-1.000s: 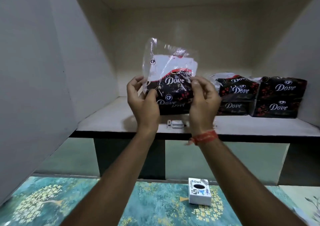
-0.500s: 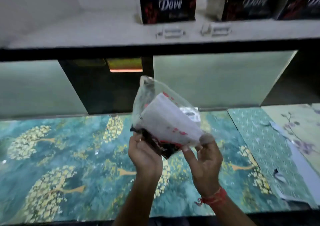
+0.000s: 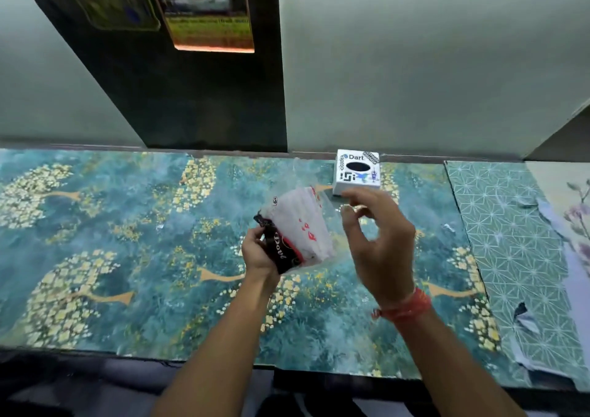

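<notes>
Box [image 3: 356, 174] on counter [image 3: 127, 225], behind packet [image 3: 300, 234]

The Dove packet [image 3: 298, 234] was held up in front of the shelf by both hands 1 s ago. Now it is low over the patterned counter [image 3: 127, 241], white side up, and only the left hand [image 3: 257, 257] grips it, at the dark end. The right hand [image 3: 380, 250] has come off the packet's body and is beside it, just in front of the white box [image 3: 356, 174]; whether its fingertips pinch the clear wrap I cannot tell.
</notes>
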